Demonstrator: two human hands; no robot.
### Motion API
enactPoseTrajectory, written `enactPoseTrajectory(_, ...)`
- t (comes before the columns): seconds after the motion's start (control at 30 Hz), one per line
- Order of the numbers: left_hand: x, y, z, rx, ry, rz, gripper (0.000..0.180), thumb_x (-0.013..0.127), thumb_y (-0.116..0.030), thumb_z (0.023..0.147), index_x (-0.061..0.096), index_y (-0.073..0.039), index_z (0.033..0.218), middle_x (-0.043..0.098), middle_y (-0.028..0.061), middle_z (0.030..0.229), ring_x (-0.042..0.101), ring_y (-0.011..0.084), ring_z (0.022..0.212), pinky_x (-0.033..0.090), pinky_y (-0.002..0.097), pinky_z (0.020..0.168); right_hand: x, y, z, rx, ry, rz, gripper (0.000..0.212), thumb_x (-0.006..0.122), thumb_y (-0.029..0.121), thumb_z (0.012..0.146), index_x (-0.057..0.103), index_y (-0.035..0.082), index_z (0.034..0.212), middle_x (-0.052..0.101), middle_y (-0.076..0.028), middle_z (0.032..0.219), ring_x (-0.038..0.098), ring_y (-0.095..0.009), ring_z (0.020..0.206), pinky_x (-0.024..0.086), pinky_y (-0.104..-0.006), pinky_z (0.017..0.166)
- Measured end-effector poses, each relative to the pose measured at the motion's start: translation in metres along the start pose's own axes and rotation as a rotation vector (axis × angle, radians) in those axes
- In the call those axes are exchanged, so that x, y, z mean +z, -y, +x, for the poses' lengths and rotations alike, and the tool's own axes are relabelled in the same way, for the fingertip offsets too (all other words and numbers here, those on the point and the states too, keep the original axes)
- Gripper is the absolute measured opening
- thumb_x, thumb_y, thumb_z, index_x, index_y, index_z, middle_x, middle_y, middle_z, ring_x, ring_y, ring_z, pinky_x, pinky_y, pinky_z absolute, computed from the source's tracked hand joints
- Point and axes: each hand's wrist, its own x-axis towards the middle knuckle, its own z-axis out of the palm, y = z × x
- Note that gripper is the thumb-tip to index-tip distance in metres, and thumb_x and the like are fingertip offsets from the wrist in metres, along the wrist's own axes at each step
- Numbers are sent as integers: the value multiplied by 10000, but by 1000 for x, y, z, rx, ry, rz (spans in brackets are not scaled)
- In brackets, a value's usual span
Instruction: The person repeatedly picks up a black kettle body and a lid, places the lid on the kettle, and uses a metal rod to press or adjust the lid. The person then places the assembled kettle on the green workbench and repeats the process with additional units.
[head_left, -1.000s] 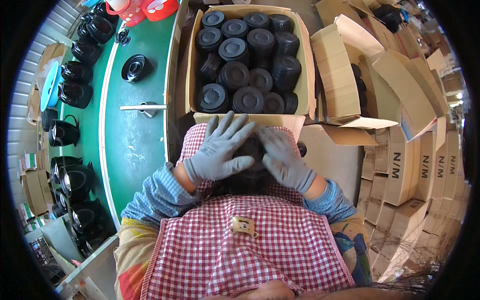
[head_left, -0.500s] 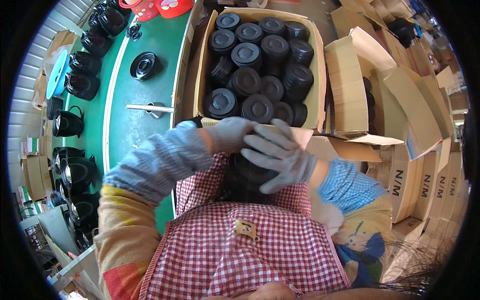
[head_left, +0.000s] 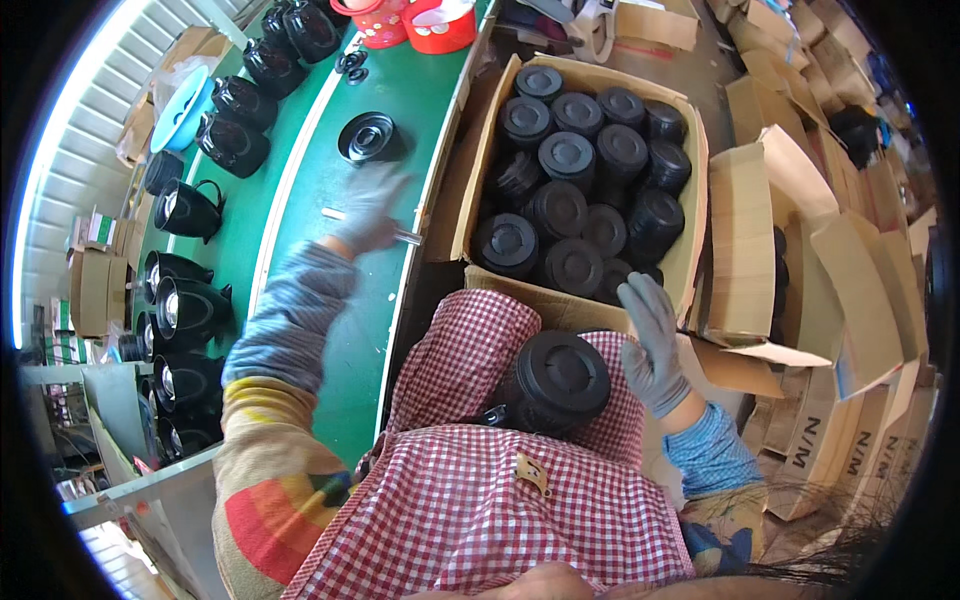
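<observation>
A dark jug-like vessel with a round ridged black lid [head_left: 562, 372] rests in my lap between my thighs, a small spout or handle showing at its left. My gloved left hand [head_left: 372, 212] is over the green table, smeared by motion. It covers the middle of a silver metal bar tool [head_left: 408, 237], whose ends show on both sides; whether the fingers grip it I cannot tell. My gloved right hand [head_left: 652, 348] is raised just right of the lid, fingers stretched out, holding nothing. Ahead of the left hand a round black lid-like part [head_left: 368, 138] lies on the table.
A cardboard box [head_left: 700, 150] full of stacked black lids stands ahead. Black jugs [head_left: 188, 310] line the left side of the green table [head_left: 315, 390]. Red tubs [head_left: 440, 25] and a blue basin [head_left: 183, 110] sit farther off. Open cartons [head_left: 740, 220] crowd the right.
Both hands have come off the vessel in my lap. My left hand has moved left to the metal tool on the table; my right has drawn right, uncovering the lid. The view has shifted.
</observation>
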Motion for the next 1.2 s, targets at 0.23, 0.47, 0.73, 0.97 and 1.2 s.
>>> enactPoseTrajectory(0.23, -15, 26, -26, -245, 391, -263, 200, 670, -248, 946, 678, -79, 1052, 694, 157, 848, 693, 327, 775, 528, 435, 705, -6, 16, 55, -146, -20, -127, 579, 611, 444, 962, 589, 87, 1418, 545, -176, 1453, 498, -389, 1344, 353, -522, 1147)
enactPoseTrajectory(0.47, -116, -162, 12, 359, 545, -538, 321, 719, -334, 885, 668, -51, 1027, 673, 199, 897, 667, 411, 863, 523, 478, 750, -45, 43, 85, -51, 559, -336, 507, 630, 547, 910, 711, 148, 1213, 745, -121, 886, 721, -300, 856, 534, -468, 805)
enactPoseTrajectory(0.73, -100, -200, 14, 434, 618, -595, 413, 706, -378, 891, 684, -91, 1186, 694, 181, 964, 689, 376, 910, 541, 461, 803, -41, 19, -1, 278, 436, 128, 440, 665, 462, 908, 732, 147, 1209, 739, -162, 939, 726, -337, 869, 571, -424, 767)
enactPoseTrajectory(0.97, -101, -218, -1, 393, 572, -451, 330, 641, -331, 943, 649, -64, 1137, 693, 184, 927, 697, 380, 879, 554, 462, 766, -35, -6, 5, 259, 555, 281, 449, 690, 424, 917, 701, 151, 1272, 739, -166, 1074, 717, -332, 995, 558, -399, 871)
enactPoseTrajectory(1.2, -110, -229, -3, 290, 716, -459, 299, 582, -322, 979, 630, -39, 1061, 688, 198, 885, 700, 383, 845, 559, 466, 738, -32, -26, 30, 178, 873, 289, 435, 695, 414, 919, 699, 148, 1263, 737, -144, 1039, 709, -330, 956, 547, -413, 812)
